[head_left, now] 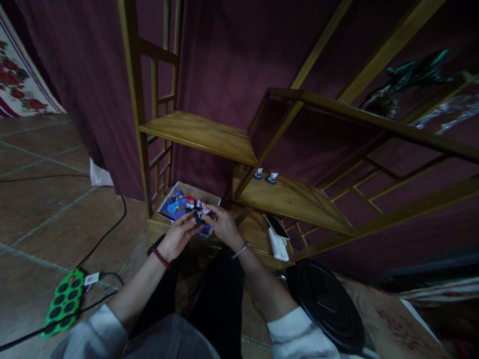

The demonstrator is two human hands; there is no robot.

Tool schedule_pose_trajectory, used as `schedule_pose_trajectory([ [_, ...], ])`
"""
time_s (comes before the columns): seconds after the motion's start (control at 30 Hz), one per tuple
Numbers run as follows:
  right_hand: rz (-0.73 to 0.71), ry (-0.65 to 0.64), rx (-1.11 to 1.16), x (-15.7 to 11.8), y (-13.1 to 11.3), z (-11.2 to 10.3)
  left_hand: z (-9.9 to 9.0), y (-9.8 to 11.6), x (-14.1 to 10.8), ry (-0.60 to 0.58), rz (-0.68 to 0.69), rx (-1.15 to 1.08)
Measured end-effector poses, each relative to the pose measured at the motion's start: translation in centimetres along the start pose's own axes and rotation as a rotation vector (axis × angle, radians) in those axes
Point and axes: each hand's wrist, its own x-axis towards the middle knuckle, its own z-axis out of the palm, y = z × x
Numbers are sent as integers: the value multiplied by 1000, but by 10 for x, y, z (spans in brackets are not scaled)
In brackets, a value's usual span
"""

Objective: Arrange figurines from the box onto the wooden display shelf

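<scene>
Figurine (204, 212) hangs over the box (201, 192), fingertips of the left hand (177, 236) pinching its dark base, those of the right hand (225, 226) its white part. Blue pieces (172, 208) and small figures (190, 202) fill the box; two toys (272, 178) stand shelved.

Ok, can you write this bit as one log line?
left hand: on small figurine | right hand: on same figurine | by hands: open box with colourful pieces | shelf: two small figures
</scene>
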Motion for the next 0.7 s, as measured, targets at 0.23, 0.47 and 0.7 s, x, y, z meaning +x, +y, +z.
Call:
schedule_pose_trajectory([
  [0.23,109,-29,137,2,5,2,-2,0,2,-2,10,-11],
  [0.47,168,-41,301,5,8,3,3,4,-2,3,11,12],
  [0.7,151,-43,369,8,6,0,2,6,-3,-22,19,-16],
])
